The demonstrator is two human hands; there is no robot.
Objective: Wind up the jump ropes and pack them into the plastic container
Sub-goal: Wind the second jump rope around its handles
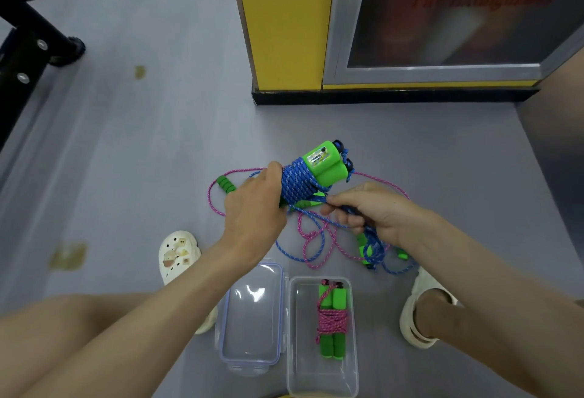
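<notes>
A grey floor is stretching away from a crouching person toward a yellow pillar and a glass-fronted cabinet. Between the person's feet, a clear plastic container is lying open on the floor, with its hinged lid lying flat just to the left. A wound pink jump rope is lying inside it, its long axis running along the container's length and its black end caps pointing away from the person. Its paired green foam handles are being bound together round the middle by the pink cord. Above the floor, a blue jump rope is being held as a bundle, its long axis slanting from lower left to upper right. Its bright green handle heads are pointing up and away, one showing a small label, with blue-and-white cord lying in tight turns round the shafts. The left hand is gripping the lower end of this bundle, fingers curled round it. The right hand is pinching the loose blue cord just beside the bundle, and the slack is trailing to the floor. A loose pink rope is sprawling in loops beneath both hands. A further green-handled blue tangle is lying under the right wrist.
</notes>
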